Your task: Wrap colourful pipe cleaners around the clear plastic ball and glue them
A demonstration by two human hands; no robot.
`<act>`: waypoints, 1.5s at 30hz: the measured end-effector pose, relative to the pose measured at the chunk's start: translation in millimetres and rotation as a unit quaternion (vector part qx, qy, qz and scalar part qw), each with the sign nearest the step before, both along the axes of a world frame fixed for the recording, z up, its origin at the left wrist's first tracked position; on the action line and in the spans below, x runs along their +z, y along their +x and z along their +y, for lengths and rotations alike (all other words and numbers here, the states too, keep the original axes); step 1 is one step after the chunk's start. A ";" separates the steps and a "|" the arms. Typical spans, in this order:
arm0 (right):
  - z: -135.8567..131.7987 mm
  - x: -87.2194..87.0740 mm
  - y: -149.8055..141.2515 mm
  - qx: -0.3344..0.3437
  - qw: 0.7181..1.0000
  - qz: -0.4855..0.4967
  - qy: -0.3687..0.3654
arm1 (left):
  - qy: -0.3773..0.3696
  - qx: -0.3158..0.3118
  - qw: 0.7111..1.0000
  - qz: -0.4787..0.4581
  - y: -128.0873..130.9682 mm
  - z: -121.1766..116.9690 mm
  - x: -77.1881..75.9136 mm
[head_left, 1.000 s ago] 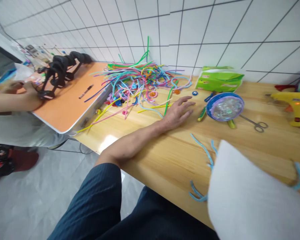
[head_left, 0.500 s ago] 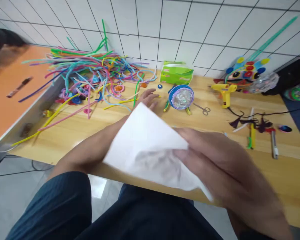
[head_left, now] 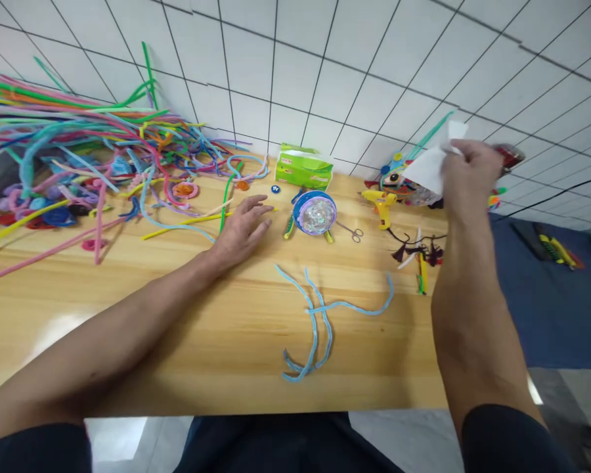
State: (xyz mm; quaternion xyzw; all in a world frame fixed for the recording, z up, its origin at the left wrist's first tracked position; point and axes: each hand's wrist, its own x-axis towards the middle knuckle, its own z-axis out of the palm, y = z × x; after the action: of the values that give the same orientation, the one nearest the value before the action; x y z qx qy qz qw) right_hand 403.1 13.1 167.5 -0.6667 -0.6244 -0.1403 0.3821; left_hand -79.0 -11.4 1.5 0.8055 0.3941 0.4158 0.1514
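Observation:
My right hand (head_left: 473,167) is stretched out to the back right, its fingers pinching a white sheet of paper (head_left: 429,169). The paper hangs in front of a colourful craft figure (head_left: 394,174) by the wall and partly hides it. My left hand (head_left: 246,226) rests on the wooden table (head_left: 201,328) with fingers spread, holding nothing. Just right of it stands a round blue and purple piece (head_left: 315,213) with a shiny clear middle. Several light blue pipe cleaners (head_left: 325,309) lie curved and crossing on the table before me.
A big heap of coloured pipe cleaners (head_left: 93,131) fills the left. A green tissue pack (head_left: 304,167) stands by the tiled wall. Small scissors (head_left: 353,231), a yellow glue gun (head_left: 380,205) with its cord and dark tassels (head_left: 418,251) lie right of centre. Beyond is a dark blue surface (head_left: 532,295).
My right hand has carried the paper from in front of me to the back right. The light blue pipe cleaners now show. The view has turned right; my left hand stays on the table.

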 end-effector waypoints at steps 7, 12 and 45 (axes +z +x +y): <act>117.9 -59.7 -51.6 0.144 0.941 0.303 -0.046 | -0.009 0.015 1.000 -0.007 -1.3 -0.8 0.7; 160.0 -100.7 -88.0 0.096 0.950 0.193 -0.224 | -0.008 0.022 1.000 -0.007 -4.0 0.8 2.4; -49.6 -99.9 -144.5 0.197 0.875 0.418 -0.143 | -0.019 0.010 1.000 0.020 -8.5 -1.1 7.0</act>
State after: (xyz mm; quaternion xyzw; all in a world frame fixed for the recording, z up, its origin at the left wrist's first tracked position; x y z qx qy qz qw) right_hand 258.6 -36.6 67.6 -0.5734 -0.5386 0.3204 0.5277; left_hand -87.5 -12.5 8.5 0.8067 0.4129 0.3935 0.1549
